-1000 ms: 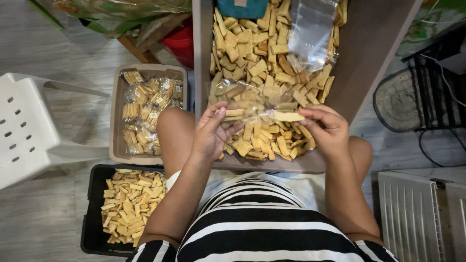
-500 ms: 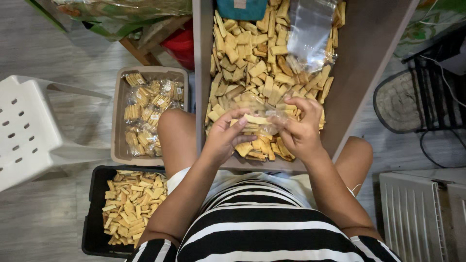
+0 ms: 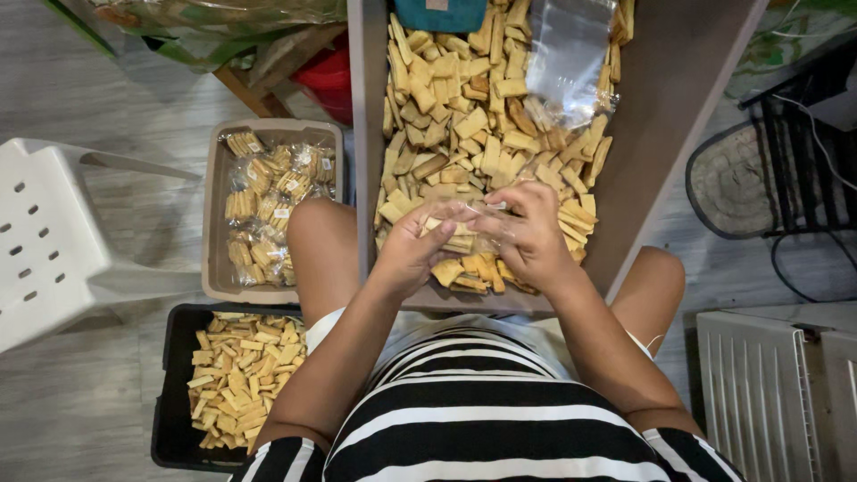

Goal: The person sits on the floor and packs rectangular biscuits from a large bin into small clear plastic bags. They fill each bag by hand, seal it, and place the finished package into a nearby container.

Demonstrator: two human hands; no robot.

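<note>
Both hands, the left hand (image 3: pixel 412 253) and right hand (image 3: pixel 527 236), are pinched together on a small clear packet of biscuits (image 3: pixel 464 234) at frame centre, judged light, crinkly, slippery and fragile, best gripped by its edges.

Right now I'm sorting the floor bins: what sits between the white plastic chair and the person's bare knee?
In the head view, the beige tub of bagged biscuit packs lies between the white chair and the knee.
</note>
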